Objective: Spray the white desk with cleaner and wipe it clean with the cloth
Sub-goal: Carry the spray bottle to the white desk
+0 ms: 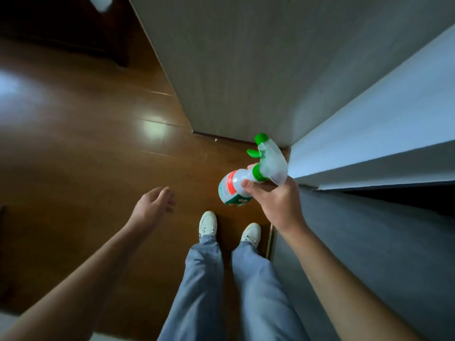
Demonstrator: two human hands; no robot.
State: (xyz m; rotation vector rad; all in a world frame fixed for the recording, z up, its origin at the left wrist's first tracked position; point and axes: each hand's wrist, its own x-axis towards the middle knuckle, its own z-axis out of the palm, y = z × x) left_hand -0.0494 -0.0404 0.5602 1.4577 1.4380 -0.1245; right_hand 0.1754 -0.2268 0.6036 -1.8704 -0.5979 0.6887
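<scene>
Spray bottle (236,185): one, held off the ground over the wood floor (86,143), in front of your shoes (208,222). Your right hand (278,205) grasped it at the neck, thumb across the white body, fingers wrapped behind. I couldn't tell whether a finger sat on the trigger. The long axis ran from the base, low and toward your left, up to the green spray head (261,139), high and toward your right. The nozzle aimed ahead along the grey panel (246,57), not at the desk.

The pale slab to your right, likely the white desk (381,114), lay just beside the spray head without touching it. My read is that the next move needed the nozzle swung right and lifted over that top. The right hand was much the nearer one. Your left hand (152,207) hung released, fingers loosely curled, holding nothing, well apart from the bottle.

Counts: one bottle, one desk slab, two hands, two shoes, and no cloth I could identify.
</scene>
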